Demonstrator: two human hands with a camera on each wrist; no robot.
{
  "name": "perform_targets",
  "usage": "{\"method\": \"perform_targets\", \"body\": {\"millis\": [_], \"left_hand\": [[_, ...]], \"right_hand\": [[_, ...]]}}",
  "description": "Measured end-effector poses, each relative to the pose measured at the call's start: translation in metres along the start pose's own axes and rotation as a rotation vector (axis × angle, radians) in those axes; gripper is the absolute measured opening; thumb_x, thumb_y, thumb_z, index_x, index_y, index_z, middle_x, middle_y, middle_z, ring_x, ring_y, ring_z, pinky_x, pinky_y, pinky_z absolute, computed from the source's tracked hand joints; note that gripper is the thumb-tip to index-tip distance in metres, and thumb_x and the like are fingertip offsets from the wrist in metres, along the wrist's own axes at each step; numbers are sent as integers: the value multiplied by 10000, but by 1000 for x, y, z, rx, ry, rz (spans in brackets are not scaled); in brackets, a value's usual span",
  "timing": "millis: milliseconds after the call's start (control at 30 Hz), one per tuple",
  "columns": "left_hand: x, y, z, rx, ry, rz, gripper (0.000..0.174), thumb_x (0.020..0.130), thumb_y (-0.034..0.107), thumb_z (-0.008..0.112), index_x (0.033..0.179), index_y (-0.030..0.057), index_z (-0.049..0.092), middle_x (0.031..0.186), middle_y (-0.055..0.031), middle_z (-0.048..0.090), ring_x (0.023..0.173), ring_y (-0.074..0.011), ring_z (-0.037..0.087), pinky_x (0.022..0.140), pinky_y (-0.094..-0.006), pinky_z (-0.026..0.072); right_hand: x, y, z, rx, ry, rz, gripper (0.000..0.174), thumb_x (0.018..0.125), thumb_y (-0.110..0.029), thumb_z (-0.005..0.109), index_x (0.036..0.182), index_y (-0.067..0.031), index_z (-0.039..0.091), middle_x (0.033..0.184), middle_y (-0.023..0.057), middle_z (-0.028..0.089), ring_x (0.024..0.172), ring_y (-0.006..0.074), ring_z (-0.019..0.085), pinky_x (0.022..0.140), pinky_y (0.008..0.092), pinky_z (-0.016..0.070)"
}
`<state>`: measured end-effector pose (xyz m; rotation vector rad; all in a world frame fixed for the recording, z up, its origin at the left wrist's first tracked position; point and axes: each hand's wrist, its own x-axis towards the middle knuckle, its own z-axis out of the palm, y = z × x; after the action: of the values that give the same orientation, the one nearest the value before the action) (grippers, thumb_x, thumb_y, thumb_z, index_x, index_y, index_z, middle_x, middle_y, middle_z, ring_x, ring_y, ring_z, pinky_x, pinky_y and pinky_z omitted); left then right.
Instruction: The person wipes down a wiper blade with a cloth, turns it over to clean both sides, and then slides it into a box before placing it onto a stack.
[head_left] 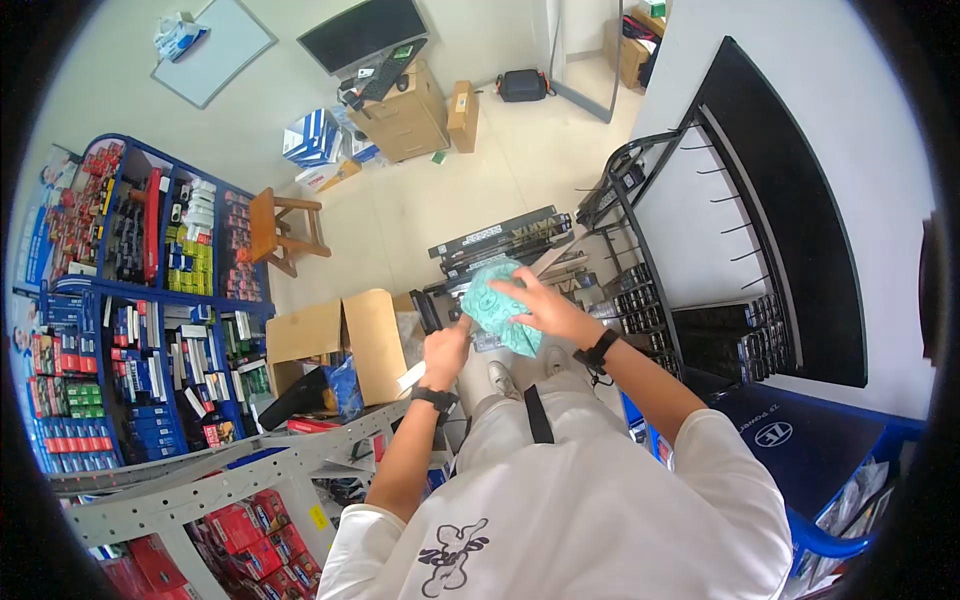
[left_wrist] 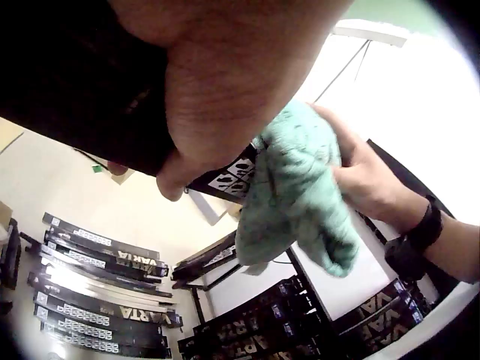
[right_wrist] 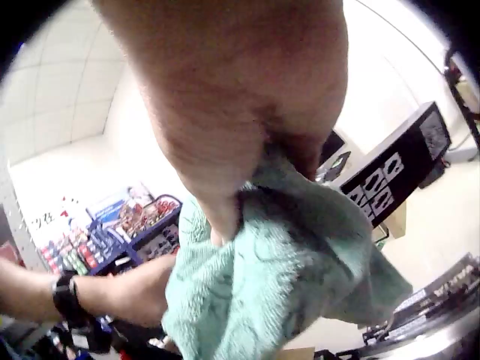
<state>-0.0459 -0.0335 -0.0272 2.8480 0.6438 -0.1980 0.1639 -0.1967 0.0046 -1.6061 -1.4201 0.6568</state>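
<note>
My left hand [head_left: 446, 356] grips a long black panel [left_wrist: 82, 97] printed with white pictograms, its thumb and fingertips at the panel's edge in the left wrist view. A crumpled teal cloth [head_left: 492, 312] lies against the panel close to that hand. My right hand [head_left: 548, 308] bunches the cloth between thumb and fingers and presses it on the panel. In the right wrist view, the panel's far end [right_wrist: 397, 172] sticks out beyond the cloth, while the cloth hides its middle part.
Several black VARTA panels [left_wrist: 105, 315] lie in a row on the floor ahead. An open cardboard box [head_left: 375, 340] and a wooden stool [head_left: 285, 228] stand left, before blue shelves [head_left: 190, 300] of packaged goods. A black display rack [head_left: 640, 270] stands right.
</note>
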Motion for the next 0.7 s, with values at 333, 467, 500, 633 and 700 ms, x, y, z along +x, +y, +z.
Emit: {"method": "perform_targets", "body": {"millis": [333, 467, 500, 633, 700], "left_hand": [[-3, 9, -25, 98, 58, 160, 301, 825, 32, 578, 1120, 75, 615, 802, -140, 711, 717, -330, 720, 599, -452, 560], [-5, 7, -41, 132, 51, 318, 296, 824, 55, 588, 1119, 63, 577, 776, -142, 705, 715, -332, 718, 602, -446, 560], [-8, 10, -51, 162, 81, 308, 255, 824, 62, 594, 1079, 65, 606, 812, -121, 710, 730, -293, 723, 608, -418, 568], [-12, 7, -65, 269, 252, 430, 230, 811, 118, 625, 1037, 76, 637, 890, -70, 700, 789, -206, 716, 619, -343, 575], [-12, 7, -71, 310, 257, 456, 258, 796, 127, 631, 1050, 84, 633, 940, -53, 685, 822, -191, 704, 642, -317, 577]], "right_hand": [[4, -33, 11, -780, -34, -261, 863, 640, -371, 837, 1414, -156, 523, 1513, 182, 405, 1238, 392, 460, 1086, 515, 363], [8, -42, 20, -760, -24, -305, 853, 635, -294, 834, 1420, -171, 526, 1533, 177, 397, 1216, 385, 484, 1062, 508, 399], [8, -40, 24, -794, 53, -331, 786, 670, -235, 797, 1410, -175, 540, 1499, 171, 437, 1165, 366, 517, 1012, 486, 447], [0, -38, 28, -813, 187, -400, 609, 762, -100, 658, 1362, -181, 595, 1367, 141, 560, 991, 292, 594, 830, 392, 559], [-2, -41, 22, -836, 191, -409, 510, 818, -95, 602, 1319, -186, 628, 1299, 113, 598, 933, 248, 600, 773, 350, 569]]}}
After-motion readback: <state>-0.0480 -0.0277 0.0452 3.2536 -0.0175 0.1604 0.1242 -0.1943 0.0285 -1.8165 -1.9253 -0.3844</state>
